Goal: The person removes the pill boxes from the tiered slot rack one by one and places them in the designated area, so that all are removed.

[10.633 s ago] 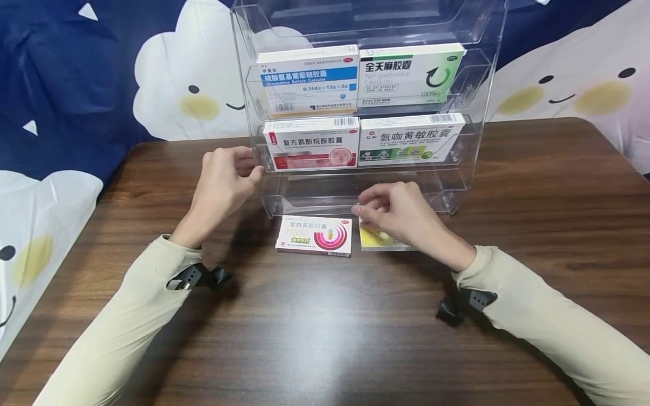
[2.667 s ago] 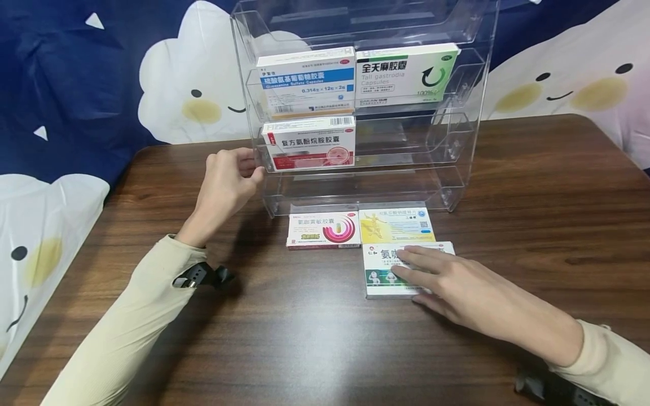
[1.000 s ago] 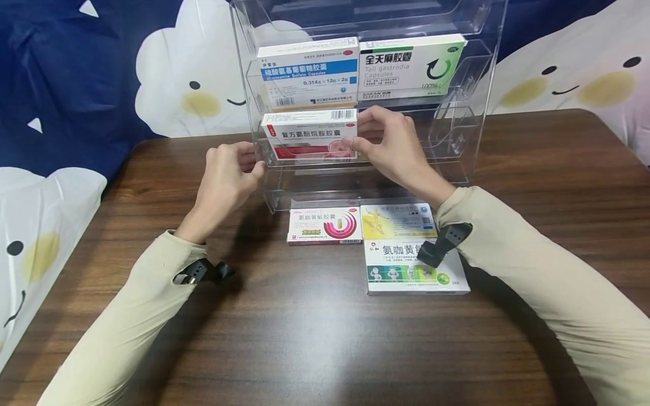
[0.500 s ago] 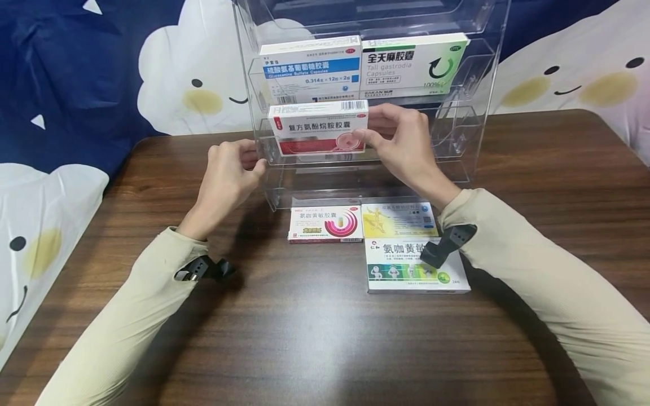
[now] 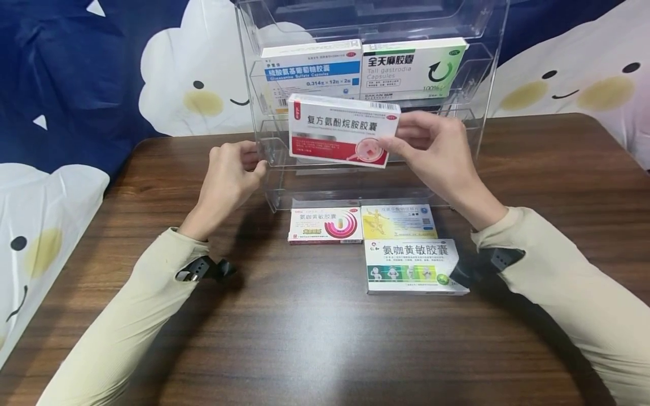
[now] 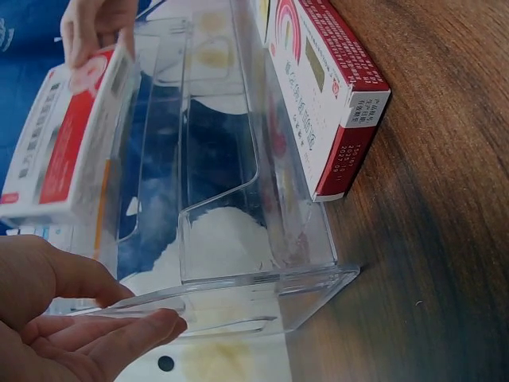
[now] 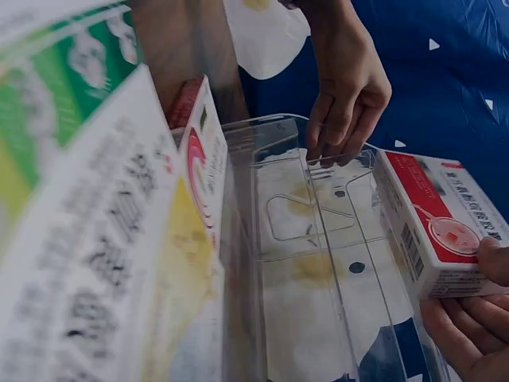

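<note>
My right hand (image 5: 440,148) pinches the right end of a red-and-white medicine box (image 5: 341,131), held tilted in front of the clear acrylic display rack (image 5: 325,183). With thumb and fingers, my left hand (image 5: 228,175) grips the rack's left side panel, also plain in the left wrist view. A blue-and-white medicine box (image 5: 310,72) and a green-and-white medicine box (image 5: 412,70) stand side by side on a tier behind. On the table lie a white box with pink rings (image 5: 325,225), a yellow-and-white box (image 5: 399,221) and a green-striped white box (image 5: 413,267).
The brown wooden table (image 5: 304,344) extends toward me and to both sides. A dark blue cloth with white clouds (image 5: 193,73) hangs behind the rack. Black wrist straps (image 5: 200,268) sit on both sleeves.
Earlier, the green-striped box left the rack for the table. Since then, my right hand has lifted the red-and-white box off its tier, toward me and to the right. My left hand stays on the rack.
</note>
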`<action>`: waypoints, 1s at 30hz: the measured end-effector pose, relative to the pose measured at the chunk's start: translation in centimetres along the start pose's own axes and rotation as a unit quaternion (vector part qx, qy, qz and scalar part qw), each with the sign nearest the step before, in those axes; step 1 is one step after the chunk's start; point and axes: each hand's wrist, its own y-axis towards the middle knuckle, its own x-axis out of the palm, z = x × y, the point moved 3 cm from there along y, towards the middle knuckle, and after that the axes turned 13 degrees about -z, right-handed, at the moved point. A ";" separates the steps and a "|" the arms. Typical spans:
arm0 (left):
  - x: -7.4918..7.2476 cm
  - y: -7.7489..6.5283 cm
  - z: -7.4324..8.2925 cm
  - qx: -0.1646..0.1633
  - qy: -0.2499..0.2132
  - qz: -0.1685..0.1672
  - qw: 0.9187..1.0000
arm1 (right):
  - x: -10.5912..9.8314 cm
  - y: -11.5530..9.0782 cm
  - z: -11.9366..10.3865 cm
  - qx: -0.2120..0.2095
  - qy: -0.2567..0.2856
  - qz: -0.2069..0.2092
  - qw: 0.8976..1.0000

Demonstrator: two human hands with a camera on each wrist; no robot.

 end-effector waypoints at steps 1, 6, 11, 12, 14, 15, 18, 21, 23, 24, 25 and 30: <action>0.0 0.0 0.0 0.000 0.001 0.000 1.000 | 0.0 -0.3 0.1 0.006 -0.001 -0.006 1.000; 0.0 -0.1 -0.1 0.004 0.009 0.002 1.000 | 0.1 -1.7 1.0 0.041 0.021 -0.045 0.998; 0.1 0.0 -0.1 0.007 0.012 0.001 1.000 | 0.3 -3.3 1.9 0.088 0.012 -0.083 0.993; 0.1 0.0 -0.1 0.007 0.012 0.000 1.000 | 0.3 -3.6 2.0 0.097 0.006 -0.088 0.991; 0.1 0.0 0.0 0.009 0.010 0.000 1.000 | 0.4 -4.0 2.2 0.106 -0.010 -0.099 0.989; 0.1 0.0 0.0 0.009 0.009 0.000 1.000 | 0.5 -4.2 2.3 0.109 -0.011 -0.106 0.988; 0.1 0.0 -0.1 0.010 0.008 0.000 1.000 | 1.0 -4.6 2.7 0.112 -0.012 -0.125 0.986; 0.1 -0.1 -0.1 0.013 0.007 0.002 1.000 | 1.7 -4.9 2.9 0.113 -0.008 -0.142 0.983; 0.1 -0.1 -0.1 0.015 0.007 0.003 1.000 | 2.1 -5.1 3.0 0.115 -0.005 -0.154 0.981; 0.1 -0.1 -0.1 0.015 0.007 0.004 1.000 | 2.2 -5.2 3.0 0.116 0.000 -0.160 0.980; 0.0 -0.1 -0.1 0.014 0.008 0.004 1.000 | 2.3 -5.3 3.0 0.118 0.006 -0.165 0.979; 0.1 0.0 0.0 0.014 0.006 0.003 1.000 | 2.7 -5.6 2.9 0.132 0.027 -0.184 0.974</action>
